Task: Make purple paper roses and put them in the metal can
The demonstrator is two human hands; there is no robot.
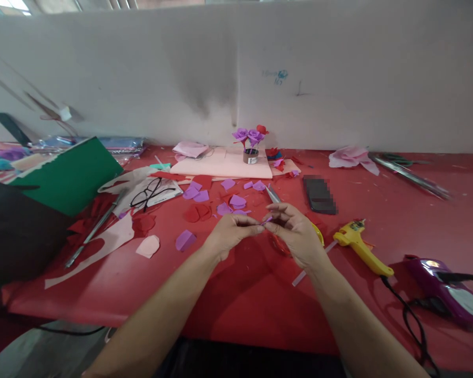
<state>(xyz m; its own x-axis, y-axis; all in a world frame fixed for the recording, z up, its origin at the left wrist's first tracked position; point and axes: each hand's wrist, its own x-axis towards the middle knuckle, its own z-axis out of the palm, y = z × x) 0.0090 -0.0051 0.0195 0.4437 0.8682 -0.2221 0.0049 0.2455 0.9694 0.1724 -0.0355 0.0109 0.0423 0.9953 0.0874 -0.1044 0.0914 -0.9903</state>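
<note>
- We see a small purple piece (267, 221) raised over the red table (236, 310), between the middle of the surface and its near edge; the fingers cover most of it, so we cannot make out its shape.
- Our left hand (233, 231) has thumb and forefinger pinched together on one end of this piece.
- Our right hand (294, 228) grips the other end between thumb and fingertips, so the two hands nearly meet.
- We judge that the piece could crease or tear if both hands pull at once, since it looks thin; a loose pinch could let it drop.
- Our right wrist lies over a clear stick (298, 279) that runs toward the yellow glue gun (358, 248); a downward press there might swing the gun, and its tip could burn if hot.
- A silver point (273, 193) sticks out just beyond the right hand, so a careless reach toward the far edge could catch it.
- Purple petals (201, 196) and red petals (197, 212) lie scattered left of the hands; a sweeping sleeve or arm could shift them.
- Toward the far edge, a pot of flowers (251, 156) stands on pink sheets (220, 168).
- Glasses (152, 194) lie toward the left edge; a purple box (445, 289) with a black cord (412, 320) crowds the near right corner.
</note>
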